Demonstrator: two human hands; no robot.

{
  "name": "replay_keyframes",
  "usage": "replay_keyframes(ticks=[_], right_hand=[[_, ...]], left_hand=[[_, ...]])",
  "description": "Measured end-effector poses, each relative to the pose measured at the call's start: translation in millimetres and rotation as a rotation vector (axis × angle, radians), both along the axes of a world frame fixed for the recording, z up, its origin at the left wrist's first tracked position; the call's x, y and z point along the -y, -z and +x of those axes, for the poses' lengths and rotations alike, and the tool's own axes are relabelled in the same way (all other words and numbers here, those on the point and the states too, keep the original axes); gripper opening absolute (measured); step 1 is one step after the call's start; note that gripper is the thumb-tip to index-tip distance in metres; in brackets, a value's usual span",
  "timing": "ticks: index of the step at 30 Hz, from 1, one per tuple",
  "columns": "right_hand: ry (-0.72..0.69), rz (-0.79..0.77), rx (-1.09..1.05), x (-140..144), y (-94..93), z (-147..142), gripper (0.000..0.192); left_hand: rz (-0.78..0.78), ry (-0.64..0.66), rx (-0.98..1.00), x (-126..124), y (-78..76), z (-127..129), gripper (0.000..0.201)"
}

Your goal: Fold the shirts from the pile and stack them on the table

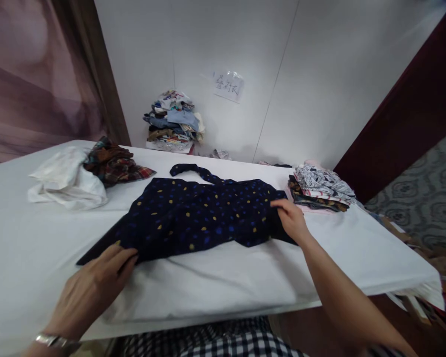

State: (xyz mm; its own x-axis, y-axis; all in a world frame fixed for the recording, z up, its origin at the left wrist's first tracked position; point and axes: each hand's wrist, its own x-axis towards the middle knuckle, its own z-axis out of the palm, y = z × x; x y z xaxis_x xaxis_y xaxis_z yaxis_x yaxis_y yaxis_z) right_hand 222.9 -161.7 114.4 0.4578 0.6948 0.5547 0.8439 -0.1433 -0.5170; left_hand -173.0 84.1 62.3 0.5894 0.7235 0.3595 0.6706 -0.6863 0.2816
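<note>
Handwriting on the paper note (228, 85) taped to the wall is too blurred to read. One dark blue dotted garment (200, 218) lies spread flat mid-desk (245, 282). The left hand (92, 287) presses its near left edge, fingers together and flat on the cloth. The right hand (292, 218) grips the right edge, fingers clamped on a fold. Two folded stacks show: one (321, 188) just right of the garment, one (173, 121) by the wall. One white cloth (65, 181) and one plaid cloth (115, 163) lie far left.
</note>
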Motion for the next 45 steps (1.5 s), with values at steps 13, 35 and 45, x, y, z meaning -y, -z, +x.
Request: replay_keyframes(ticks=[13, 35, 45], right_hand=[[-0.332, -0.281, 0.085, -38.9, 59.3, -43.4, 0.028], [-0.385, -0.373, -0.173, -22.2, 47.6, -46.7, 0.009], [-0.102, 0.532, -0.707, 50.5, 18.2, 19.9, 0.014]], left_hand=[[-0.068, 0.017, -0.016, 1.4, 25.4, 46.3, 0.049], [-0.191, -0.001, -0.107, 0.8, 15.0, 45.5, 0.034], [-0.234, -0.095, -0.075, 0.9, 13.2, 43.7, 0.035]])
